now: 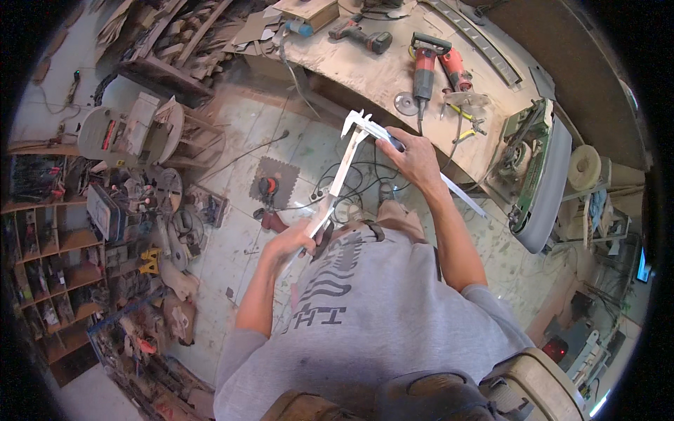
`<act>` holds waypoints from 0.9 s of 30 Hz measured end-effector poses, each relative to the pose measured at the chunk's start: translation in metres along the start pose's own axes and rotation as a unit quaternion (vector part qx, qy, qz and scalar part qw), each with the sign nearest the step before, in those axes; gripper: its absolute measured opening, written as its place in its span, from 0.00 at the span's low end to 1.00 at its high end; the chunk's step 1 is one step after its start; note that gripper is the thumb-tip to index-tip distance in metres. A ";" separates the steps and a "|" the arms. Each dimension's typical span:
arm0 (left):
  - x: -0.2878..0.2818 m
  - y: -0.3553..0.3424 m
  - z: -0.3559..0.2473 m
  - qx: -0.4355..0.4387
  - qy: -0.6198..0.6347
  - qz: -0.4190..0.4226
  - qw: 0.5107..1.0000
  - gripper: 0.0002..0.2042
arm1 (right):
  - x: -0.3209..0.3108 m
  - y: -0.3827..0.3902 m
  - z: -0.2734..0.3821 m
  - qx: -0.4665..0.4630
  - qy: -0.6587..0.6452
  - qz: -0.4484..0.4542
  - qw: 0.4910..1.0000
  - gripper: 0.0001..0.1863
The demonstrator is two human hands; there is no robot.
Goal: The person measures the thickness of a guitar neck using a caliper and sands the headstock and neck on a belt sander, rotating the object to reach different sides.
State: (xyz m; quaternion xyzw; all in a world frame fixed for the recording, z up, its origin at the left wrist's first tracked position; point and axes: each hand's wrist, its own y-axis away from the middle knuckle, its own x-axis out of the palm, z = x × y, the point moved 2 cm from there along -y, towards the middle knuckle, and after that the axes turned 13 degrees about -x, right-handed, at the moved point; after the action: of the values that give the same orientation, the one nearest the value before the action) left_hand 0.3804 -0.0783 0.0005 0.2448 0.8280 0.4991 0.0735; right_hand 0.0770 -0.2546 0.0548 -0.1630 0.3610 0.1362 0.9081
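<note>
My right hand (413, 160) is wrapped round a vernier caliper (377, 130), whose beam runs out past my wrist toward the lower right. At the caliper's jaws sits the upper end of a long, narrow pale strip (342, 170), apparently wood. I cannot tell whether the jaws touch it. My left hand (293, 238) grips this strip near its lower end and holds it at a slant in front of my body. Both things are in the air above the floor, a little short of the workbench.
Ahead stands a dusty workbench (330, 67) with a cordless drill (361, 36) and two red angle grinders (424, 74) (455, 69). A green belt sander (537, 175) is at its right. Black cable (351, 184) coils on the tiled floor. Shelves (77, 242) line the left.
</note>
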 end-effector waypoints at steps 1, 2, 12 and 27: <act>0.001 0.004 0.004 -0.007 0.001 0.004 1.000 0.17 | 0.003 0.003 -0.005 -0.023 0.004 0.015 1.000 0.25; 0.001 0.006 0.009 0.000 0.004 0.003 1.000 0.16 | 0.006 0.004 -0.008 -0.047 -0.014 0.010 0.999 0.25; -0.001 0.019 0.023 0.000 -0.005 0.034 0.999 0.17 | 0.012 0.014 -0.015 -0.083 -0.026 0.033 0.996 0.23; -0.004 0.033 0.024 -0.045 -0.071 0.014 0.996 0.18 | 0.008 0.027 -0.017 -0.042 -0.030 0.013 0.999 0.22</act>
State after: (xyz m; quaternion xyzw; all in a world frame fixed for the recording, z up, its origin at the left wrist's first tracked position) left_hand 0.4032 -0.0485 0.0165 0.2880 0.7937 0.5182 0.1361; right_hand 0.0624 -0.2357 0.0322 -0.1921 0.3292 0.1676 0.9092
